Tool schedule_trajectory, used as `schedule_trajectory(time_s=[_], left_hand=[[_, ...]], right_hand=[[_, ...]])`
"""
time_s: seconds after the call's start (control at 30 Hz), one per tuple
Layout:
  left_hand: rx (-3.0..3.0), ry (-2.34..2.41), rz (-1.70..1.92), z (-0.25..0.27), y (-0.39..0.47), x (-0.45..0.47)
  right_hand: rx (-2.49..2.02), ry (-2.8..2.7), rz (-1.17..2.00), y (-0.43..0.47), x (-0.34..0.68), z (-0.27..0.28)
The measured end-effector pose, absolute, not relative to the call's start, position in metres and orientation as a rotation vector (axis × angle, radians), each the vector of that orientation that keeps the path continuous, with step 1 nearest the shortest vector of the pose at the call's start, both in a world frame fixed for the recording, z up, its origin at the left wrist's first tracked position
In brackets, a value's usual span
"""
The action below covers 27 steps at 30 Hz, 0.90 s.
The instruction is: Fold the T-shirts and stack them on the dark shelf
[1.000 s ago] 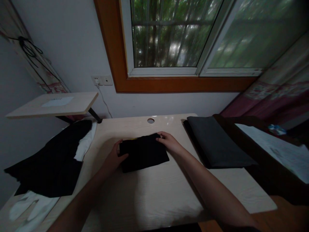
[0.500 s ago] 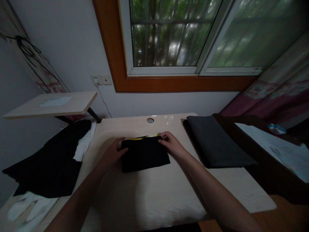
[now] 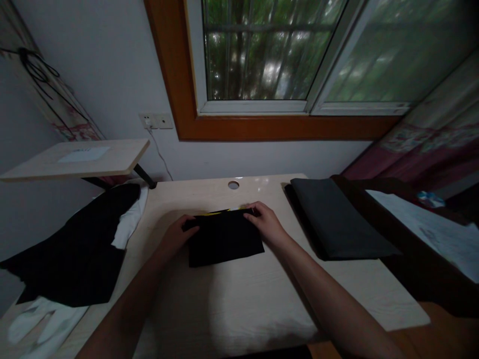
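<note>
A folded piece of black cloth (image 3: 224, 239) lies on the pale wooden table (image 3: 239, 309) in front of me. Yellow and a bit of white show along its far edge. My left hand (image 3: 174, 235) holds the far left corner, its thumb on top and the fingers partly hidden behind the cloth. At the far right corner, my right hand (image 3: 268, 223) pinches the cloth between thumb and fingers.
To the right lies a folded dark grey cloth (image 3: 337, 219). Black garments (image 3: 78, 249) and white cloth (image 3: 129, 219) are heaped at the left, beneath a raised wooden shelf (image 3: 123, 154). A round hole (image 3: 233, 185) pierces the table's back.
Both hands have shifted slightly at the far corners, and less yellow shows along the far edge now. The cloth lies in nearly the same place.
</note>
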<state>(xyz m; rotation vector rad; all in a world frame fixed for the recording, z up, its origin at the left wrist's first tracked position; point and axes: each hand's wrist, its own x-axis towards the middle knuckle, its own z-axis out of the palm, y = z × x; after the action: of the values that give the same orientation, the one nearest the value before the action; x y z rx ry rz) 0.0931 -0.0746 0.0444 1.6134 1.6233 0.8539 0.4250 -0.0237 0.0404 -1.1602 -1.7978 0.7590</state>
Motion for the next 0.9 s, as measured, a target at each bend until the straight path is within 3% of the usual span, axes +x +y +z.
schedule_trajectory(time_s=[0.17, 0.6, 0.9], left_hand=[[1.660, 1.679, 0.867, 0.045, -0.076, 0.095], [1.808, 1.650, 0.775, 0.052, -0.086, 0.106], [1.890, 1.516, 0.681, 0.063, -0.094, 0.098]], right_hand=[[-1.124, -1.796, 0.663, -0.022, 0.418, 0.040], [-1.312, -1.994, 0.835, -0.024, 0.418, 0.043], [-1.091, -1.929, 1.166, -0.035, 0.426, 0.053]])
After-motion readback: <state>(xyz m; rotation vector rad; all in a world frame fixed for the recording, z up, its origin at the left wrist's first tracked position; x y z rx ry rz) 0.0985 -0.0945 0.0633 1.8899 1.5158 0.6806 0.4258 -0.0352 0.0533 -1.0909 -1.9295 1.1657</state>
